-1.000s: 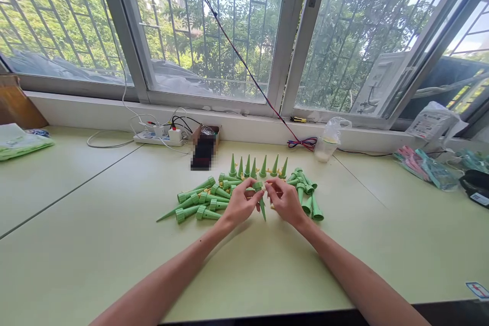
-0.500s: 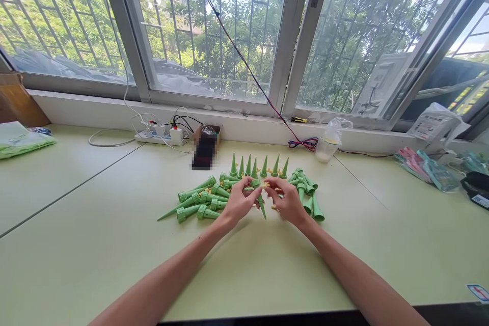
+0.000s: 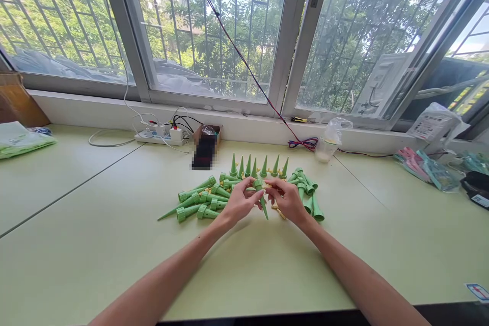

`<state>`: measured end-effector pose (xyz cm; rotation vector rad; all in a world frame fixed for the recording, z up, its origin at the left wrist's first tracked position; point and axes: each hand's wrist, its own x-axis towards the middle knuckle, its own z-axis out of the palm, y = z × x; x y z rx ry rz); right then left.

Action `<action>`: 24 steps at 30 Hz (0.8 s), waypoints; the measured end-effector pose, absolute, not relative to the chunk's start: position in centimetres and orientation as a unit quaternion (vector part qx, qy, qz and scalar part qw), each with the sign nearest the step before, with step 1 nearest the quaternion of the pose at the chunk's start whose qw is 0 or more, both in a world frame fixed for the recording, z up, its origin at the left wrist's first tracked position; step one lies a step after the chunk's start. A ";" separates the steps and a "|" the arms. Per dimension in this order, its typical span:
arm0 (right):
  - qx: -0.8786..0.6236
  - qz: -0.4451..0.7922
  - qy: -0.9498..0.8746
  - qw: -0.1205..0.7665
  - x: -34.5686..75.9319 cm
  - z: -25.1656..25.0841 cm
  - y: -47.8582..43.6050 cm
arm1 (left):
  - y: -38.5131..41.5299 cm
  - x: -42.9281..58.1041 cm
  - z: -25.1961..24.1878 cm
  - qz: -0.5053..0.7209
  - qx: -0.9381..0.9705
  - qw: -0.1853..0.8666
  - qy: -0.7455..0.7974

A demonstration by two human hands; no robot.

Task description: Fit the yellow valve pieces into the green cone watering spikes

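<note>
- Right at the centre of the frame, there it was: the green spike (image 3: 264,208), up off the desk (image 3: 244,270), capped end uppermost, point slanting down toward the lower right!
- The left hand (image 3: 240,201) had it, thumb and fingers closed around it just below the ribbed cap, a snug, narrow grip.
- Across from it came the right hand (image 3: 286,197), fingertips drawn together in a tight pinch on a small yellow piece (image 3: 268,187), most of it hidden by the fingers.
- The step in hand, by the look of it: bringing yellow to green, near the capped end. Touching or just apart? The fingers hid that, so no call could be made.
- The next move seemed to call for a steady left hold and a careful lining-up from the right, a small push or twist rather than a big reach.
- Behind the hands, a row of upright spikes (image 3: 265,167) stood points up; left of centre lay a heap of capped spikes (image 3: 214,198), and right of centre another green cluster (image 3: 309,190).
- Below the right hand, loose yellow bits (image 3: 280,212) lay on the desk.
</note>
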<state>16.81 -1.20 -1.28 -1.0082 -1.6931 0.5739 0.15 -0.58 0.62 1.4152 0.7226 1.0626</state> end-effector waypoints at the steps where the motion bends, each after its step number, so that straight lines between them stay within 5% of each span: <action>1: -0.422 0.241 -0.705 0.517 16.8 -1.3 -1.2 | -0.5 0.1 0.6 0.454 0.608 0.575 0.306; 24: -0.460 0.166 -0.747 0.451 17.0 -0.9 -1.5 | -0.3 -0.1 -0.5 0.444 0.682 0.493 0.307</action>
